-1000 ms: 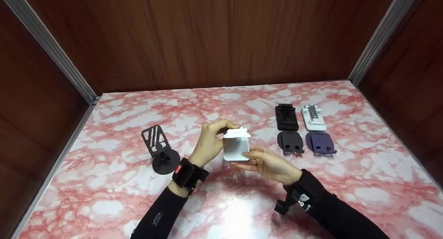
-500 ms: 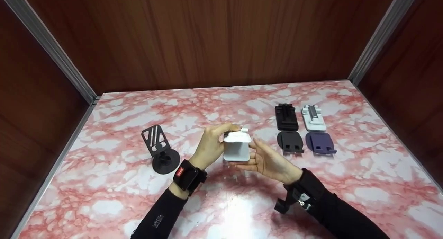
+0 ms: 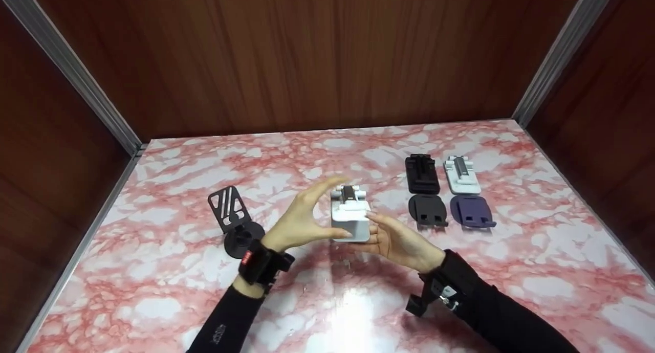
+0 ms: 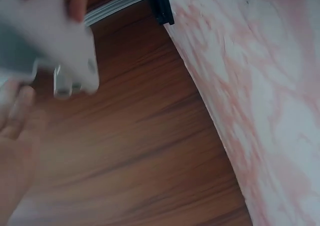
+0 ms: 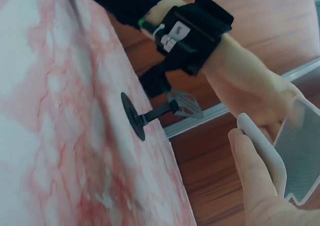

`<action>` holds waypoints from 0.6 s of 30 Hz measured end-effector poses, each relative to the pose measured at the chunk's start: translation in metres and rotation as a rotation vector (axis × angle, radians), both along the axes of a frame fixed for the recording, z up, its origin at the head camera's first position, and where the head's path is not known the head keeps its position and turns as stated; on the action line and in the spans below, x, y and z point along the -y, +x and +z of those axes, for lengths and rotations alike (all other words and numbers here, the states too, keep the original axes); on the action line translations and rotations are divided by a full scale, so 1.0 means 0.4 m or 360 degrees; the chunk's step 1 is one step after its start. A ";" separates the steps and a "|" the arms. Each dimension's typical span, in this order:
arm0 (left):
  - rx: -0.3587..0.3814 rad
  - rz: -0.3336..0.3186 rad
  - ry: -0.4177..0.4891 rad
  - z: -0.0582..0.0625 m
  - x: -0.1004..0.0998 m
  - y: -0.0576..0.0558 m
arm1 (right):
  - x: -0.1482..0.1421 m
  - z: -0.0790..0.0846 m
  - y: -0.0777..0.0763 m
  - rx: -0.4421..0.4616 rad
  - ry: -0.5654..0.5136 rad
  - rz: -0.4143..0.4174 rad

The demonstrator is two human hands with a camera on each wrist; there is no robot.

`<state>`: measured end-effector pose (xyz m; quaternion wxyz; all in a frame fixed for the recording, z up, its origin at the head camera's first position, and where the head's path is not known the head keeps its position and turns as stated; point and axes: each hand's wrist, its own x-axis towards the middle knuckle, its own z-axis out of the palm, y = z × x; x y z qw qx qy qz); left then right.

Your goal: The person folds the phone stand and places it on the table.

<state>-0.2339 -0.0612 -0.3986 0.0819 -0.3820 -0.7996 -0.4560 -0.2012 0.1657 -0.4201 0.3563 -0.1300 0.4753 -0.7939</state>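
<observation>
A white folding phone stand [image 3: 350, 210] is held above the middle of the table, its grey hinge strip facing up. My right hand [image 3: 404, 243] grips it from the right, thumb at the plate's edge and fingers beneath the base. In the right wrist view, that hand's fingers [image 5: 252, 171] lie along the base of the stand [image 5: 265, 151]. My left hand [image 3: 302, 220] spreads thumb and fingers wide around the stand's left side. The left wrist view shows the left hand [image 4: 17, 141] blurred near the stand [image 4: 55, 41]; contact is unclear there.
A black phone stand [image 3: 235, 222] with a round base stands on the left. At the right lie a black folded stand [image 3: 422, 174], a white folded stand [image 3: 462, 175], a dark grey stand [image 3: 429, 211] and a purple stand [image 3: 472, 212]. Wooden panels [image 3: 327, 61] enclose the marbled table [image 3: 179, 291].
The stand's upper plate has folded down toward its base, exposing the grey hinge strip. My left hand has let go of the top edge and opened wide. My right thumb has shifted up the side.
</observation>
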 end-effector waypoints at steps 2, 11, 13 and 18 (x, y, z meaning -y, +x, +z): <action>0.0124 0.0051 -0.0028 -0.003 0.015 0.005 | -0.005 -0.006 -0.001 0.0003 0.0014 0.0002; 0.0729 0.0243 0.0261 -0.032 0.028 0.017 | -0.008 -0.011 -0.009 0.0026 0.0026 -0.0014; 0.0872 0.0212 0.0275 -0.039 0.024 0.020 | -0.007 -0.013 -0.010 0.0002 0.0008 -0.0028; 0.1115 0.0131 0.0329 -0.054 0.013 0.028 | -0.009 -0.017 -0.012 -0.0069 -0.0015 -0.0061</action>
